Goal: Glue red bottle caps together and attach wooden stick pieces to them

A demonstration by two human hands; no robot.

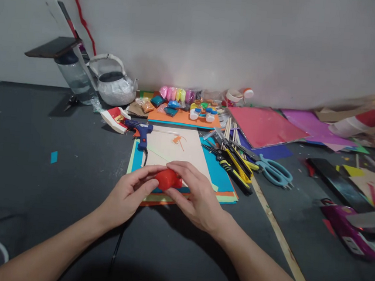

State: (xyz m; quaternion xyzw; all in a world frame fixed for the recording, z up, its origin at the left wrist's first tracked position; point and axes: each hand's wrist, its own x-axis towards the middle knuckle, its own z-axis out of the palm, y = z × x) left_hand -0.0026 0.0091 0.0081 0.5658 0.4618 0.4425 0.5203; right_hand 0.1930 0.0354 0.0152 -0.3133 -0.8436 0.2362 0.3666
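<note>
Between my two hands is a small, rounded red object (166,180), too covered by fingers to name its kind. My left hand (133,187) grips its left side with thumb and fingers. On the other side, my right hand (197,193) curls its fingers and thumb around the right end. Both hands hover over a stack of coloured paper sheets (222,174) with a pale sheet (160,147) on top. Behind the left hand lies a blue glue gun (144,133), its cord running down toward the front.
At right lie yellow-black cutters (234,162), pliers (214,150) and blue-handled scissors (275,171). Clay packets (176,94), a silver kettle (115,86) and a water bottle (76,76) stand along the wall. Red paper (267,125) and a purple device (347,224) are farther right.
</note>
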